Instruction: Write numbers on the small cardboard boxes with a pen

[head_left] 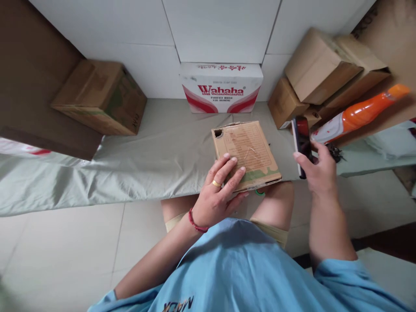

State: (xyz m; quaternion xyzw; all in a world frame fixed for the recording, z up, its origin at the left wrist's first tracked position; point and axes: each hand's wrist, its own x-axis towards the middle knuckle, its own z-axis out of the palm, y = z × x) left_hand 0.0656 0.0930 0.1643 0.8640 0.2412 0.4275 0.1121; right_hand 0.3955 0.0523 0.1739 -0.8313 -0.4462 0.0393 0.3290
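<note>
A small brown cardboard box (pixel 250 149) lies near the front edge of the cloth-covered table. It has printed lines, a green strip and a torn hole at its far left corner. My left hand (pixel 221 186), with a ring and a red bracelet, rests on the box's near left part, fingers stretched out flat. To the right of the box, my right hand (pixel 320 167) grips a smartphone (pixel 303 141) with a dark glossy face and a pale edge, tilted up on its side. Behind that hand lies a bunch of keys (pixel 334 152), partly hidden.
A white Wahaha carton (pixel 222 89) stands against the wall. Brown boxes (pixel 321 69) are stacked at the right, beside an orange-topped bottle (pixel 360 115). Another cardboard box (pixel 100 97) sits at the left. A green curved thing (pixel 259 192) shows below the small box's near edge.
</note>
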